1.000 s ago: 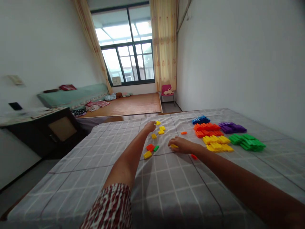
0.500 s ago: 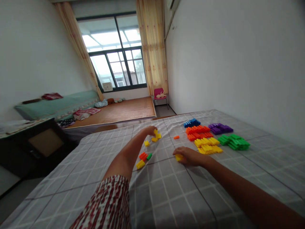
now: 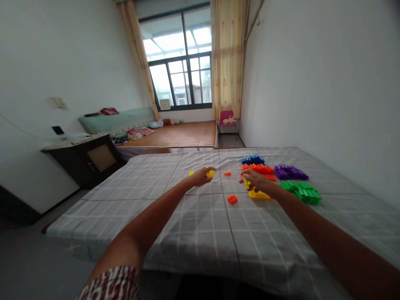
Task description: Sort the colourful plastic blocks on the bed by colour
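Note:
My left hand is over the middle of the cloth-covered table, its fingers closed on a small yellow plastic block. Behind that hand, bits of yellow and green show, mostly hidden. My right hand is at the pile of yellow blocks, with a yellow block under its curled fingers. Between the hands lie a single orange block and, closer to me, a small orange cluster.
Beyond my right hand are piles of orange blocks and blue blocks. Purple blocks and green blocks lie further right. The checked tablecloth hangs over the near edge. A dark cabinet stands left.
My right hand has moved away from me and right to the yellow pile with yellow in it. The orange cluster now lies right of my left arm. The camera view has shifted.

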`<state>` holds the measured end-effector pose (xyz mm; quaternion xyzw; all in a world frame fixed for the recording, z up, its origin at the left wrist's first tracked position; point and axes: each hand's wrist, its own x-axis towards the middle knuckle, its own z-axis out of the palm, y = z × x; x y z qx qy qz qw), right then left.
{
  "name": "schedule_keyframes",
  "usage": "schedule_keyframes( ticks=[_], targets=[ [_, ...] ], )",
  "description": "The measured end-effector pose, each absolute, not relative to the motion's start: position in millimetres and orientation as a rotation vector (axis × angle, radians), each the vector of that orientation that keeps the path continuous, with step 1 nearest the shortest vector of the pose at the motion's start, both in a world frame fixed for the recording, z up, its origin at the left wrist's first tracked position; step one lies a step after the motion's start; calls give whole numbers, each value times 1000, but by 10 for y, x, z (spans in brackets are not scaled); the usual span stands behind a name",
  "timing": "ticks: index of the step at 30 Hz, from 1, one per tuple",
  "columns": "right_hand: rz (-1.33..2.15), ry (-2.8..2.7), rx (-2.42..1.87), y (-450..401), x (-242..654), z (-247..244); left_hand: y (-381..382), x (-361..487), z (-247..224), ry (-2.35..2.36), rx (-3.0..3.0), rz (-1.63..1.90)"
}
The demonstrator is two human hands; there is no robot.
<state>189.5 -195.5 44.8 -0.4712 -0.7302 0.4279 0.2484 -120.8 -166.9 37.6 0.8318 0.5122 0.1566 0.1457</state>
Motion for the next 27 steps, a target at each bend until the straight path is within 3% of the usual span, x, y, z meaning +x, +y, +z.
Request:
schedule_keyframes(
  ticks=[3,7,11,18,27],
  targets=[
    [1360,-1774,-1367,-1924,2249,490,-1817,-885,327,1411,2200,584],
    [1309,-1652,-1408,-1977,2715,534,-1894,-334,269,1213,2084,679],
    [1041,-1818,-1452,-2101,3039,439,-1932,229,266,1121,2310,668],
    [238,-2207,-1625,-2227,2992,105,-1928,900,254,1265,2627,393],
    [-17,-2243,-1556,-2122,2868,43,-1892,487,90,1333,2591,549]
  ],
)
